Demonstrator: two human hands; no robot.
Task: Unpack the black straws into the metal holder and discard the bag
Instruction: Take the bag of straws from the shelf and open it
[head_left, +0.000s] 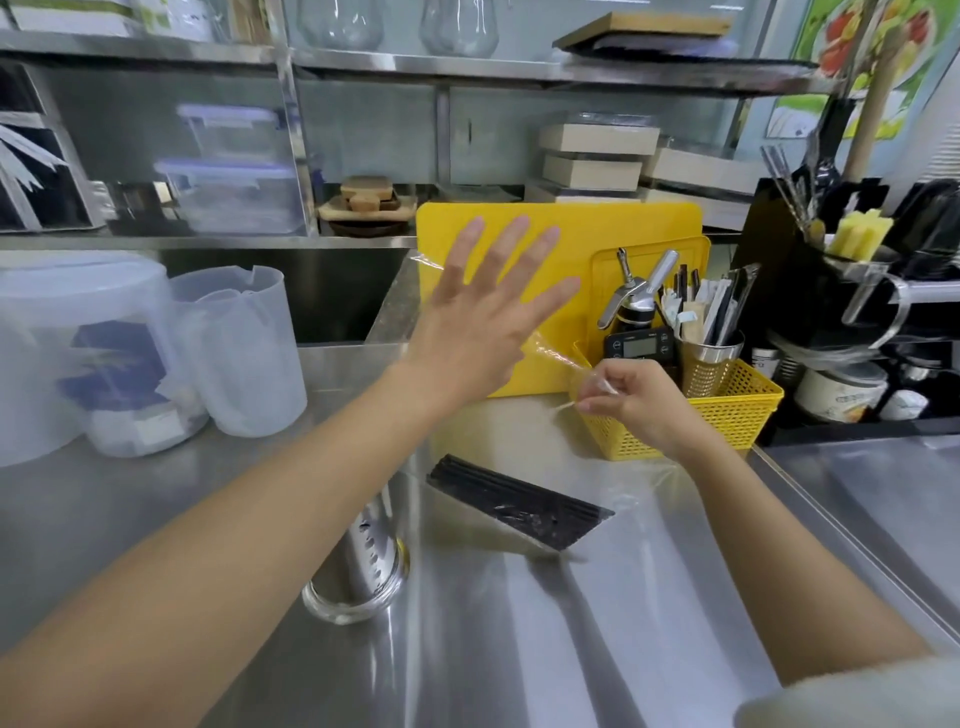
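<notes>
- Straws (519, 506), black and bundled, lie flat on the steel bench (519, 649) near the middle, pointing from far left to near right, inside the lower end of a clear plastic bag (639, 483).
- The bag's thin film stretches up from the straws toward both hands; its upper part spreads in front of the yellow cutting board (613, 228) that stands upright at the far side.
- The left hand (483, 322) is raised above the bench with palm facing away and all fingers spread wide; its grip is wide, closed on nothing, though the film seems to lie against it, and whether it is inside the bag cannot be told.
- The right hand (634, 400) sits lower and to the right, its grip narrow, thumb and fingertips pinching a fold of the bag's film.
- The metal holder (363, 566), a shiny perforated cylinder, stands upright on the bench just left of the straws, partly hidden by the left forearm.
- Just behind the right hand is a yellow mesh basket (737, 410) holding a second perforated metal cup (709, 364) filled with wrapped sticks and straws.
- At the far left stand frosted plastic jugs (244, 353).
</notes>
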